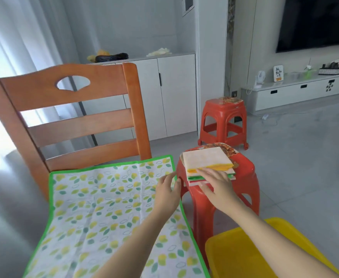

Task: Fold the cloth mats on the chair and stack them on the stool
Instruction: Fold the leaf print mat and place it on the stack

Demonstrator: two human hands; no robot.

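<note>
Yellow plastic seat (250,255) sat nearest, bottom right. Green-edged lemon-print cloth mat (104,213) lay unfolded on the wooden chair (68,109). Left hand (167,192), fingers loosely curled, possibly pinched its right edge. Right hand (216,184) rested flat-fingered on the stack of folded cloth mats (207,162) atop the near red plastic stool (244,171). Second red stool (222,121) stood beyond, open grey floor (305,157) to the right.

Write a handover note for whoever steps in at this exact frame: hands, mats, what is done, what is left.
Left hand: open, over the right edge of the spread mat.
Right hand: open, fingers resting on the folded stack.
Done: several mats folded and stacked on the near stool.
Left: the leaf-print mat lies unfolded on the chair; fold it and add it to the stack.
</note>
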